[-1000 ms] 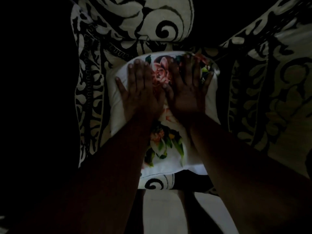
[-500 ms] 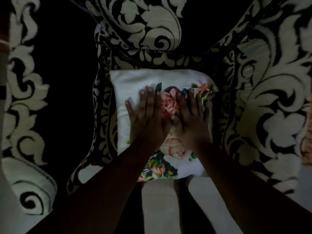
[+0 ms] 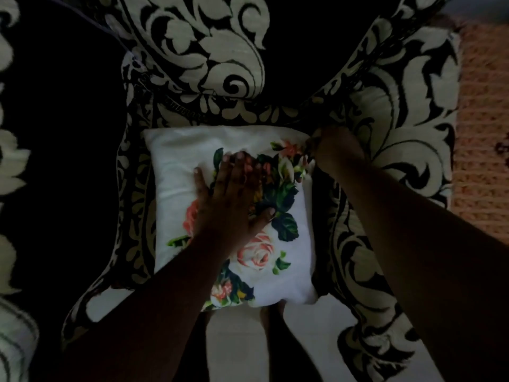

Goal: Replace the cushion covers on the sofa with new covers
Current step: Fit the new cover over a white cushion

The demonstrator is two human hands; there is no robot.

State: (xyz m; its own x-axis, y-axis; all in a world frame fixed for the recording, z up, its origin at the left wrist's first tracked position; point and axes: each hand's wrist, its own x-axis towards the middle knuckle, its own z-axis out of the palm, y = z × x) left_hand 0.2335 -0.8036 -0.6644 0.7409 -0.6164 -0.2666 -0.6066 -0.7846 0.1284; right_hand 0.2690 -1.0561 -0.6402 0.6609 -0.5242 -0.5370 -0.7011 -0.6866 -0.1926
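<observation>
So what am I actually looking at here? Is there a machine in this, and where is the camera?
No machine: these are a person's two bare arms. The single camera sits on the person's head and looks down, so you see what they see, in dim light.

In the middle lies a white cushion with a rose print on the seat of a sofa with black and cream scroll-patterned fabric. The left hand lies flat on the cushion with straight fingers, pressing it down. The right hand is at the cushion's far right corner; its fingers seem curled round that corner, though the dark makes the grip hard to be sure of. Below the cushion you can see pale floor.
</observation>
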